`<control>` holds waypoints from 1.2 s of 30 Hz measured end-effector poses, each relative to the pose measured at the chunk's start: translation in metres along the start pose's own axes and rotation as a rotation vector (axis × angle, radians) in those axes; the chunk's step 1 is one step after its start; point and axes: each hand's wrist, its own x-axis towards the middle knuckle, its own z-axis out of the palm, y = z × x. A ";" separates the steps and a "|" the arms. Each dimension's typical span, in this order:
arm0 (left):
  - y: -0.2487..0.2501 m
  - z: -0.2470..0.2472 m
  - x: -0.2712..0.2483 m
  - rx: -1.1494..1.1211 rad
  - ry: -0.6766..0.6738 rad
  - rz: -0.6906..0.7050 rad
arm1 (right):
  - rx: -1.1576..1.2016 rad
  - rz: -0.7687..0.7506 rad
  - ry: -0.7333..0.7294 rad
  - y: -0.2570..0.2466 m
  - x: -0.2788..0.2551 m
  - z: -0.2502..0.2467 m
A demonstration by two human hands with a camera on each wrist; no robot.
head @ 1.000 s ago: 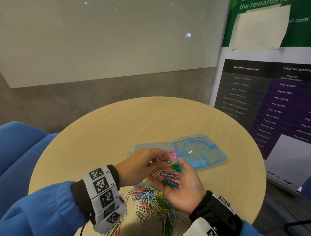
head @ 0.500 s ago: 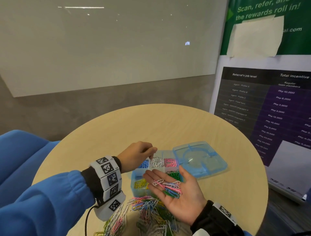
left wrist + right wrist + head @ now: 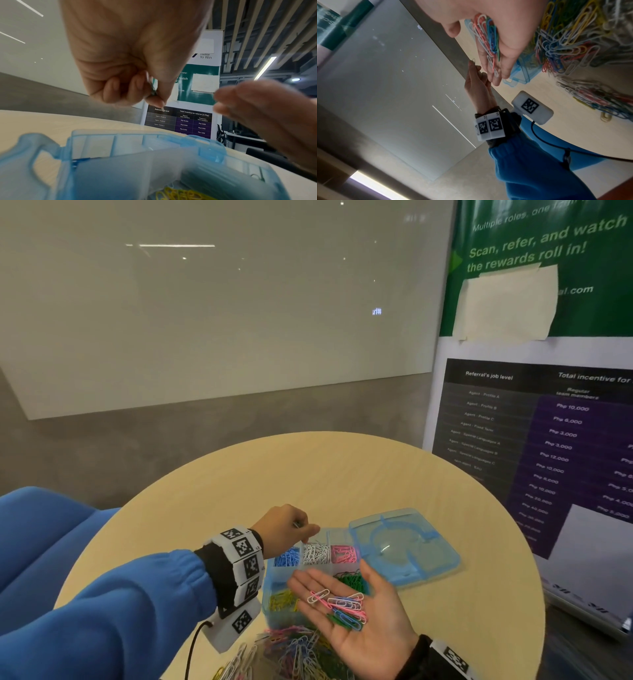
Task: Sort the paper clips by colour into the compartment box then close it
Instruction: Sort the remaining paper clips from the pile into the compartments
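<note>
Over the box's (image 3: 274, 583) back row our left hand (image 3: 284, 529) is pinching one clip (image 3: 297, 524) above blue, white, pink; yellow and green are lying in front. Our right hand (image 3: 370, 621) is lying flat, cradling mixed clips (image 3: 342, 607); lid (image 3: 404, 546) is lying open rightward.

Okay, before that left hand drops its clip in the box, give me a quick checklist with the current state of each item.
1. Left hand pinches one clip: ok.
2. Clip's colour: cannot tell, too small.
3. Hand is over the white compartment: ok.
4. Lid lies open, off the compartments: ok.
5. Right hand holds its clips flat on the palm: ok.
6. Sorting finished: not ok, a mixed pile remains on the table.
</note>
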 end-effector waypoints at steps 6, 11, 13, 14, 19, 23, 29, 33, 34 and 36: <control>-0.002 0.001 0.009 0.046 -0.016 -0.056 | 0.013 0.004 -0.015 -0.002 0.000 -0.001; -0.003 0.004 0.011 0.060 -0.084 -0.067 | 0.003 -0.001 -0.012 -0.002 0.000 -0.001; -0.003 0.006 0.011 0.048 -0.109 -0.068 | -0.002 -0.001 -0.009 -0.002 -0.001 -0.001; -0.003 0.007 0.012 0.032 -0.119 -0.070 | -0.003 0.000 -0.007 -0.001 -0.001 -0.001; -0.008 0.009 0.017 -0.124 -0.115 -0.097 | 0.004 0.001 -0.005 -0.002 0.000 -0.001; -0.008 0.010 0.018 -0.345 -0.085 -0.145 | 0.005 0.001 -0.005 -0.002 0.000 -0.001; -0.007 0.012 0.018 -0.521 -0.047 -0.163 | 0.016 0.000 -0.011 -0.003 0.001 -0.002; -0.007 0.014 0.020 -0.529 0.029 -0.191 | 0.018 0.000 -0.015 -0.002 0.001 -0.002; -0.008 0.014 0.020 -0.502 0.036 -0.194 | 0.018 -0.003 -0.015 -0.002 0.001 -0.002; -0.008 0.014 0.021 -0.419 0.051 -0.178 | 0.017 -0.010 -0.011 -0.003 0.001 -0.002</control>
